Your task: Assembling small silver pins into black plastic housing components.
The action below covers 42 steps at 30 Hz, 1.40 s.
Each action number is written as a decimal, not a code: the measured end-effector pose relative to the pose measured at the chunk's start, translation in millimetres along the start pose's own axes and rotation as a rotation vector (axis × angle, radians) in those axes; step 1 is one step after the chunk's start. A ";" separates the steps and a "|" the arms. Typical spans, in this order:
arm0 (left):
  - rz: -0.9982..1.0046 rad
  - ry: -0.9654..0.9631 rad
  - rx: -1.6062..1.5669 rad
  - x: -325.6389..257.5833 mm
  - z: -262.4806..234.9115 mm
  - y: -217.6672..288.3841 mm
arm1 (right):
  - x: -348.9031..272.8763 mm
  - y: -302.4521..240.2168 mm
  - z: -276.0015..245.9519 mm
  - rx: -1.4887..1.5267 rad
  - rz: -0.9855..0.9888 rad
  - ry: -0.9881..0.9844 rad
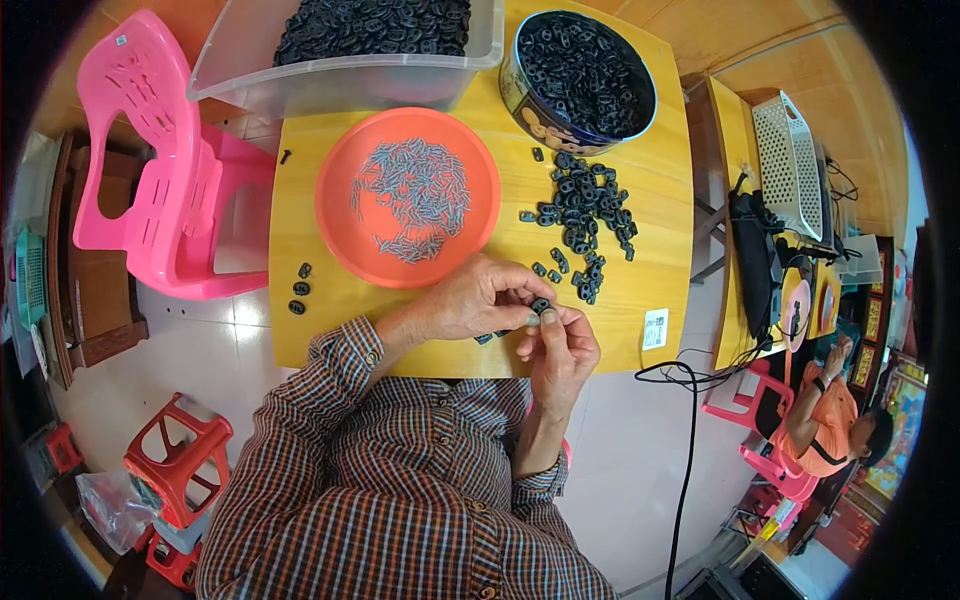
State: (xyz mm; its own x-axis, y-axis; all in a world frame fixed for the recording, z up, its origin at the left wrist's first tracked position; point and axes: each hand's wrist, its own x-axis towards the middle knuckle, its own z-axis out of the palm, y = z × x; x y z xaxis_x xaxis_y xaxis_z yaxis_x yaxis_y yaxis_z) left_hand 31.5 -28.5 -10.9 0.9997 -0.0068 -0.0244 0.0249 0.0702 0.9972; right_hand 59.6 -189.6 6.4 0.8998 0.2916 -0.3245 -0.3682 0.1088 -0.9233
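Beyond the orange plate (333, 215) of slim grey bits (430, 190), a bin (370, 82) and tin (528, 105) held black pieces (585, 75); at the plate's near right, left hand (480, 300) and right hand (562, 352) pinched a dark part (541, 304).

Place: looks like home room doubling as workshop
Seating: pink plastic chair (175, 165) left, red stool (160, 477) near left
Storage: brown wooden cabinet (110, 270), left
Worktop: yellow table (300, 200), bulk black parts (580, 80) far
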 end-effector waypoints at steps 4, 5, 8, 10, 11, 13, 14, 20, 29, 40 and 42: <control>-0.030 0.005 -0.079 0.0 1.0 2.1 | 0.2 0.7 -5.2 0.033 -0.018 -0.066; -0.031 0.001 -0.079 0.1 0.4 2.0 | 0.0 0.1 -4.6 0.034 -0.019 -0.062; -0.047 -0.007 -0.090 0.9 -0.6 0.4 | -0.7 -3.0 -3.0 0.093 -0.032 -0.069; -0.037 0.017 -0.240 0.9 1.4 -5.6 | -0.6 -4.2 -5.3 0.147 0.010 -0.073; -0.038 0.012 -0.236 1.2 2.8 -8.4 | -0.1 -4.1 -7.8 0.152 0.009 -0.070; -0.046 0.022 -0.323 1.0 4.8 -13.1 | 0.9 -2.6 -12.6 0.172 0.016 -0.087; -0.046 0.017 -0.324 1.1 5.3 -13.7 | 0.9 -2.4 -12.5 0.172 0.014 -0.082; -0.101 0.041 -0.405 1.2 4.9 -8.2 | 0.9 0.4 -12.2 0.183 -0.029 -0.082; -0.104 -0.015 -0.487 0.5 3.1 -3.2 | -5.5 -7.1 -11.2 0.151 -0.024 -0.093; -0.180 -0.122 -0.810 0.3 5.7 -9.8 | -15.0 -11.8 -0.1 -0.081 -0.158 0.044; -0.181 -0.124 -0.826 0.1 6.6 -9.3 | -16.8 -13.7 1.7 -0.084 -0.164 0.050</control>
State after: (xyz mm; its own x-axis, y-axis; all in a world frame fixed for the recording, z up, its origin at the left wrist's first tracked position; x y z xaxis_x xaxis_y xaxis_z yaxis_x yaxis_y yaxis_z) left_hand 31.3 -35.8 -19.7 0.9734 -0.1938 -0.1223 0.2279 0.7617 0.6065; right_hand 49.1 -194.3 24.9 0.9575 0.2285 -0.1760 -0.1966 0.0705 -0.9779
